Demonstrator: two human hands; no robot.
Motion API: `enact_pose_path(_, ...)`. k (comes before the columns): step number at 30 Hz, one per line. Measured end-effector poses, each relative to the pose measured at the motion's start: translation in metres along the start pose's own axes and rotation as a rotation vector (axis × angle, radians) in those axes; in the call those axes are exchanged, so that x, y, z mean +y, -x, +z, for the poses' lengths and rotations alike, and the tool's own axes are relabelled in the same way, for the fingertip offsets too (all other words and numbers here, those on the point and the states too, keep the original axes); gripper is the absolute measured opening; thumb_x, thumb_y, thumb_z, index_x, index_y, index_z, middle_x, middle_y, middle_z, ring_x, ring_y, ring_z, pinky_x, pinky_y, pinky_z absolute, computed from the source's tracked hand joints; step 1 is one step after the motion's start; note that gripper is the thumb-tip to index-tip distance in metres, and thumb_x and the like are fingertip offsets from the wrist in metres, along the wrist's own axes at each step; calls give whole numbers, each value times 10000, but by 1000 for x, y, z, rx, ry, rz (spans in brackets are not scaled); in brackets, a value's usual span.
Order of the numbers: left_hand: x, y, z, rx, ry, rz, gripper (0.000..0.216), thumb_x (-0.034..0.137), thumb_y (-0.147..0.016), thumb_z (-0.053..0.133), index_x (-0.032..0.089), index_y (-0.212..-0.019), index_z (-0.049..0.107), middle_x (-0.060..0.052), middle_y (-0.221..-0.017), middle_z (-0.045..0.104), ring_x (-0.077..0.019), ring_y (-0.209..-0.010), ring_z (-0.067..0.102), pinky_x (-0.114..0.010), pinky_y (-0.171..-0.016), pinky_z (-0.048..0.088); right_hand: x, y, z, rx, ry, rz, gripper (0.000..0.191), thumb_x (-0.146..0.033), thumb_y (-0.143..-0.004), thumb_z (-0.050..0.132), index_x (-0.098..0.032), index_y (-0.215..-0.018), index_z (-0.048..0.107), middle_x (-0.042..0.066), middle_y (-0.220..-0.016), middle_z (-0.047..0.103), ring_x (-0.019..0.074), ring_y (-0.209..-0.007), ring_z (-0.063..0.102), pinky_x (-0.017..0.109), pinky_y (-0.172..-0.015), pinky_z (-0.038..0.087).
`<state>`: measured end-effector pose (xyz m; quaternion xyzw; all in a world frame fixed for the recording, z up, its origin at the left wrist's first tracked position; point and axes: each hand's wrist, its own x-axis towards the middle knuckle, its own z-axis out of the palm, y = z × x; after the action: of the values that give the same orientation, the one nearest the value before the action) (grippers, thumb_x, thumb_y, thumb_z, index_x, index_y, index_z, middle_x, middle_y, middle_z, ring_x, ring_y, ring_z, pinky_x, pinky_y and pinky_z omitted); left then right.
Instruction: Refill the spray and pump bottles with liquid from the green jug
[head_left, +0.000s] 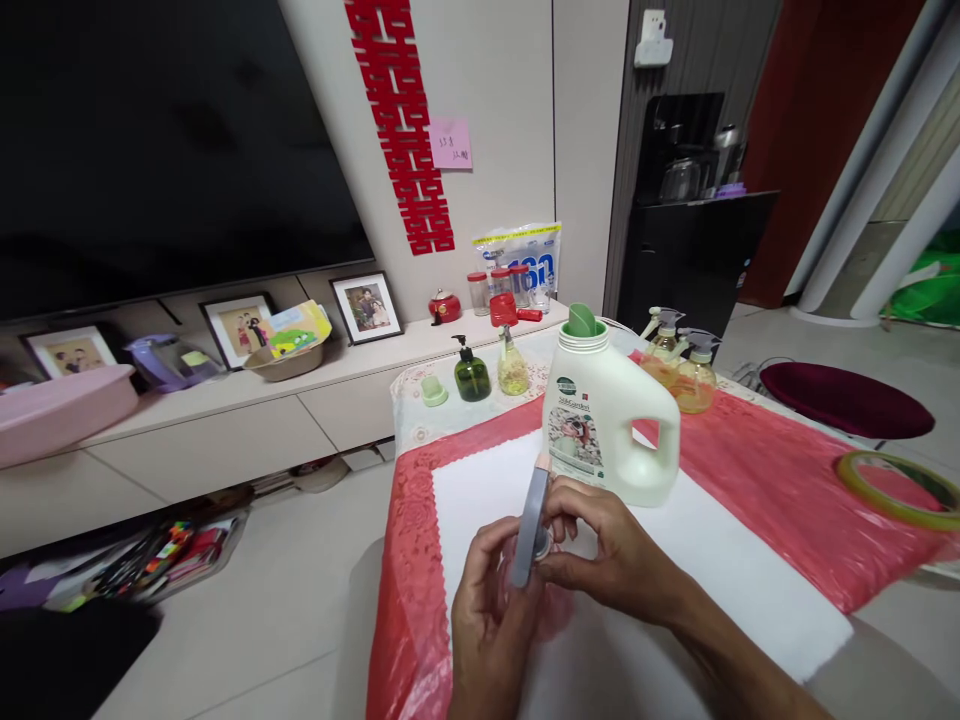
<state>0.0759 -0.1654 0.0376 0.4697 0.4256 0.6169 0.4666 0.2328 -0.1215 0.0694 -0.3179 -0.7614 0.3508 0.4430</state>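
Above the white mat (720, 590), both my hands are gathered around a see-through pinkish pump bottle (556, 612). Its long grey pump head (531, 525) points away from me. My left hand (491, 610) is closed around the bottle's side. The fingers of my right hand (600, 545) pinch at the neck, just beside the pump head; part of the neck is hidden by them. Just beyond stands a large pale-green detergent jug (611, 415), with a green cap (582, 320) sitting tilted in its mouth.
Behind the jug are a dark green pump bottle (472, 374), a clear bottle (513, 365) and a pale green cup-like cap (433, 391). Pump bottles with amber liquid (694, 385) stand right. A tape roll (900, 488) lies on the red plastic sheet (772, 480).
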Motion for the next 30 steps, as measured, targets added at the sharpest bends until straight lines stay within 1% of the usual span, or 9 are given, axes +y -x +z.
enact_pose_path(4, 8, 0, 11, 71, -43, -38, 426, 441, -730, 807, 207, -1061, 674, -75, -1063, 719, -244, -994, 677, -329, -841, 555, 2, -1, 4, 29, 4, -5, 176, -221, -793, 698, -121, -805, 554, 1, -801, 524, 67, -754, 467, 180, -678, 380)
enact_pose_path(8, 8, -3, 16, 152, -51, -58, 407, 417, -682, 826, 199, -983, 658, -81, -1028, 724, -254, -979, 683, -339, -820, 556, 5, 0, 9, 43, 8, -6, 134, -187, -785, 657, -127, -829, 546, 19, -863, 564, 90, -813, 501, 198, -732, 411)
enact_pose_path(14, 7, -7, 13, 155, -123, -1, 319, 424, -693, 812, 211, -889, 678, -49, -932, 721, -240, -920, 684, -352, -866, 538, -2, 4, 4, -6, -6, 25, 120, -123, -786, 659, -133, -884, 591, 6, -934, 592, 83, -874, 540, 189, -771, 424)
enact_pose_path(16, 8, -8, 12, 133, -135, 36, 308, 435, -702, 814, 217, -880, 689, -44, -923, 716, -240, -922, 682, -348, -861, 537, -5, 4, -2, -51, -29, 49, 134, -162, -823, 676, -149, -949, 629, 3, -959, 595, 80, -893, 539, 189, -794, 422)
enact_pose_path(18, 9, -8, 10, 119, -154, 66, 312, 457, -714, 811, 221, -881, 695, -44, -925, 708, -239, -912, 679, -350, -853, 538, -6, 4, -7, -101, -72, 85, 144, -255, -894, 655, -163, -1006, 655, 13, -984, 590, 84, -919, 530, 198, -830, 421)
enact_pose_path(21, 7, -9, 7, 103, -196, 96, 322, 481, -738, 794, 224, -910, 706, -58, -970, 689, -246, -931, 669, -357, -839, 538, 0, 3, -11, -176, -172, 155, 278, -410, -964, 594, -156, -1047, 670, 43, -1039, 583, 112, -995, 529, 234, -904, 423)
enact_pose_path(23, 5, -9, 5, 94, -211, 114, 319, 483, -754, 785, 228, -932, 716, -63, -988, 676, -252, -950, 663, -357, -838, 533, 8, 2, -10, -220, -272, 207, 333, -453, -954, 607, -146, -1064, 674, 58, -1072, 583, 134, -1042, 538, 257, -940, 424)
enact_pose_path(26, 2, -9, 3, 88, -227, 136, 304, 482, -779, 767, 235, -950, 728, -59, -984, 664, -241, -935, 654, -345, -839, 522, 21, 2, -7, -249, -398, 249, 389, -479, -905, 669, -135, -1086, 675, 74, -1095, 581, 151, -1058, 551, 263, -939, 441)
enact_pose_path(30, -3, -9, 0, 54, -216, 141, 300, 478, -810, 744, 232, -982, 732, -66, -1007, 638, -238, -959, 642, -342, -860, 523, 29, 0, -1, -254, -525, 249, 495, -538, -858, 703, -115, -1112, 661, 90, -1067, 583, 143, -1000, 562, 261, -910, 467)
